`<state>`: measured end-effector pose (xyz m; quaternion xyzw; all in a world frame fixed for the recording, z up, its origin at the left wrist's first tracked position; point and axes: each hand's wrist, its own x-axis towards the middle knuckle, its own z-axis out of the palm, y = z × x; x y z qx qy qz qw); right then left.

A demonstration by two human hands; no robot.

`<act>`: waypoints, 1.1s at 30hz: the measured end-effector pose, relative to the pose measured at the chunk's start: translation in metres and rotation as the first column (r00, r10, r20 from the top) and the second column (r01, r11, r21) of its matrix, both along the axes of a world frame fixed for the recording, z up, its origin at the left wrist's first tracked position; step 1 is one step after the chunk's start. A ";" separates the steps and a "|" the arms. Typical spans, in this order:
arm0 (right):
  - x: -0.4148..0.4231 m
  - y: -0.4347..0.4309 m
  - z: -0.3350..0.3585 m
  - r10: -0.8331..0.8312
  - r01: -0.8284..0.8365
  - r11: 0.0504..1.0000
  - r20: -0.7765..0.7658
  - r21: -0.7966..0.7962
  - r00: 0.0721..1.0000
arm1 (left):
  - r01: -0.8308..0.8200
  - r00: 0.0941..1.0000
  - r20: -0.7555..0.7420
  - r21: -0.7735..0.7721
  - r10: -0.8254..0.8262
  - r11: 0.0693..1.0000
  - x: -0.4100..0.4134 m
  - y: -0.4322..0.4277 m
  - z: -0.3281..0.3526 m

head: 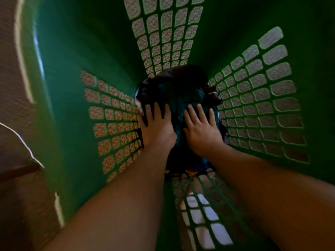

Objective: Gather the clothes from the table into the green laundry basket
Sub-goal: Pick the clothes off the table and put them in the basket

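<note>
**Both hands flat on the pile**

While the green laundry basket (76,73) is filling the view, the left hand (157,127) and right hand (201,131) are lying flat, fingers spread and released, pressing on the dark clothes (178,91) at the basket's bottom.

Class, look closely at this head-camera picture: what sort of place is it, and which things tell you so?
Probably a room in a home. The view looks down into a green laundry basket, both hands press flat on dark clothes, and patterned carpet shows beside the basket.
</note>
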<state>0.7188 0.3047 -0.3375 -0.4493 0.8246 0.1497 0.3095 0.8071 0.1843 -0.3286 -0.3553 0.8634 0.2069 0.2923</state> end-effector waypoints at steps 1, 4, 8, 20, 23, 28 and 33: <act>0.010 0.012 0.008 -0.002 0.000 1.000 0.046 0.029 0.999 | 0.031 1.000 0.002 0.009 -0.031 0.999 0.010 0.011 0.010; 0.027 0.043 0.024 -0.030 0.014 0.995 0.163 0.097 0.986 | 0.086 0.993 0.068 0.091 -0.092 0.992 0.040 0.040 0.031; 0.029 0.057 0.022 -0.041 -0.001 0.983 0.224 0.184 0.974 | 0.036 0.989 0.138 0.160 -0.058 0.986 0.060 0.057 0.025; 0.021 0.046 -0.035 -0.031 -0.042 0.951 0.230 0.306 0.973 | -0.010 0.964 0.260 0.209 -0.046 0.978 0.051 0.064 -0.041; 0.019 0.045 -0.023 -0.023 -0.048 0.956 0.240 0.288 0.971 | -0.026 0.958 0.284 0.249 -0.047 0.968 0.046 0.054 -0.024; 0.018 0.038 0.036 -0.107 0.059 0.981 0.256 0.187 0.961 | -0.074 0.975 0.221 0.198 0.029 0.977 0.040 0.036 0.032; 0.010 0.010 0.128 -0.234 0.264 0.953 0.197 -0.148 0.952 | -0.056 0.998 0.037 0.201 0.049 0.978 0.022 0.013 0.119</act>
